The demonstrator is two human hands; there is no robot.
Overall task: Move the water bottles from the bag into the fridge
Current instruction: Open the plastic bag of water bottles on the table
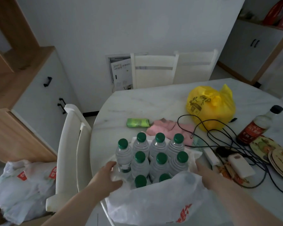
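Several clear water bottles (157, 154) with green caps stand upright in an open white plastic bag (158, 201) at the near edge of the marble table (153, 101). My left hand (108, 175) grips the bag's left rim beside the leftmost bottles. My right hand (203, 172) holds the bag's right rim, its fingers partly hidden in the plastic. The bag's front wall covers the lower parts of the nearest bottles. No fridge is in view.
On the table lie a yellow bag (211, 105), a sauce bottle (255, 126), tangled black cables (227, 144), a white charger (240, 165), a pink cloth (168, 128) and a green packet (137, 123). White chairs (72, 144) stand at the left and behind. Another white bag (23, 185) rests on the left chair.
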